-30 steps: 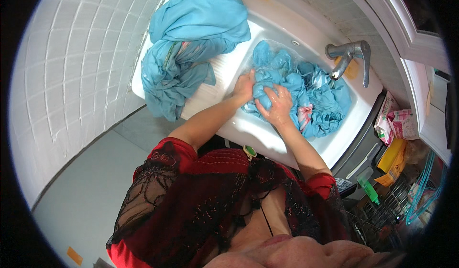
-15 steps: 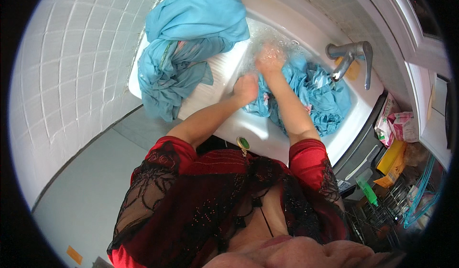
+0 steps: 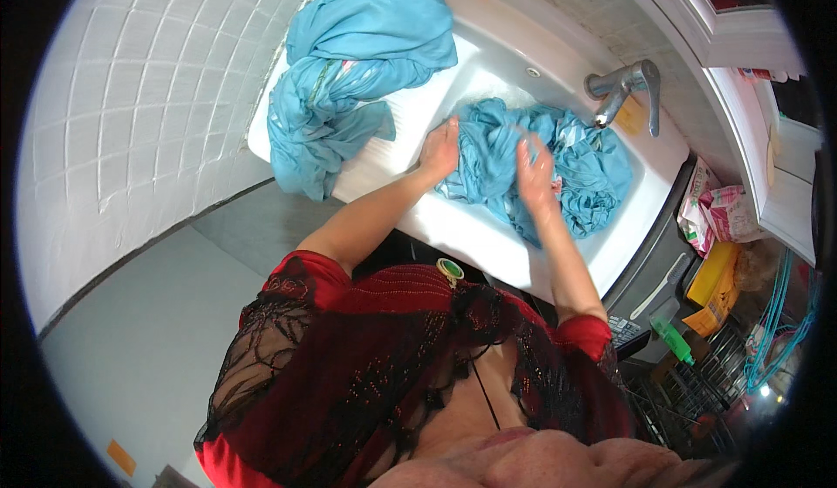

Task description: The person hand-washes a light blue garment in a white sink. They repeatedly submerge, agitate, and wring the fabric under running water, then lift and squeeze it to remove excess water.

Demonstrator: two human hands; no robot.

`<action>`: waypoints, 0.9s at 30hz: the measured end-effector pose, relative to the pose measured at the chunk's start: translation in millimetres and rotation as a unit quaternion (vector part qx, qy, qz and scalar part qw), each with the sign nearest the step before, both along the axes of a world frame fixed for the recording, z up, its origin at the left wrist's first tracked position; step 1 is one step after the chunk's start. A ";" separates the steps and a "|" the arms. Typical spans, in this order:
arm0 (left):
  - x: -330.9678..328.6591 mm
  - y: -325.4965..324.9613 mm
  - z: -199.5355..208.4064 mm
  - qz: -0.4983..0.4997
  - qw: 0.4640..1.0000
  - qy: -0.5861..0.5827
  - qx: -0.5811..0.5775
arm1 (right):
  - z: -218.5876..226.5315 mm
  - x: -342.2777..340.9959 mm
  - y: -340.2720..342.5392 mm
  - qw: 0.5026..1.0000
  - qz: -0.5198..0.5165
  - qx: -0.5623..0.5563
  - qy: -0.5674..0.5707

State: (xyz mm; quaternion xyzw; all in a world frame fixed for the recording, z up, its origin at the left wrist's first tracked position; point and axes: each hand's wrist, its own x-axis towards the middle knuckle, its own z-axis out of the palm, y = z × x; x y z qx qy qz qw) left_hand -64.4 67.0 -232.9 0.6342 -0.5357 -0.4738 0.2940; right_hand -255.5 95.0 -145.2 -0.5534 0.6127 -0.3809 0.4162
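A bunched, wet light-blue fabric (image 3: pixel 593 170) with small pink-and-white patches lies in the white sink basin (image 3: pixel 475 235). My left hand (image 3: pixel 441 150) is at its left edge, fingers stretched out and pressed against the folds. Against the middle of the heap rests my right hand (image 3: pixel 534 172), its fingers extended, apart and slightly smeared by motion. Between the two hands the folds are blurred. Foamy water (image 3: pixel 501 91) shows at the basin's far side. A second heap of light-blue fabric (image 3: pixel 375 30) is piled on the ribbed ledge left of the basin, partly hanging over its front edge.
A chrome faucet (image 3: pixel 623 87) stands at the sink's right rear. White tiled wall (image 3: pixel 166 78) borders the left. At right are pink-and-white packages (image 3: pixel 728 213), a green-handled brush (image 3: pixel 671 340), a yellow box (image 3: pixel 713 274) and blue hangers (image 3: pixel 776 322).
My right hand has come out of the foamy water, moving nearer and right onto the fabric. My left hand has shifted slightly. Fabric now covers more of the basin's middle; less foam shows.
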 end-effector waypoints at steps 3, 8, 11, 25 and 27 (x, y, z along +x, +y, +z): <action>-5.8 -6.6 -15.0 -0.044 0.997 -0.031 0.055 | -3.9 27.4 31.6 0.961 0.060 -0.142 0.231; -9.4 -17.4 -16.2 -0.091 0.993 -0.039 0.068 | -38.5 51.2 14.9 0.915 0.090 -0.177 0.350; -15.2 -13.8 -18.3 -0.078 0.994 -0.042 0.056 | -52.4 55.6 -11.5 0.911 0.056 -0.175 0.370; -23.4 -0.1 -13.4 -0.140 0.959 -0.206 0.133 | -100.6 53.2 -139.7 0.825 0.208 0.150 0.503; -15.8 10.1 19.1 -0.132 0.968 -0.167 0.134 | -112.3 29.7 -147.7 0.889 0.201 0.134 0.389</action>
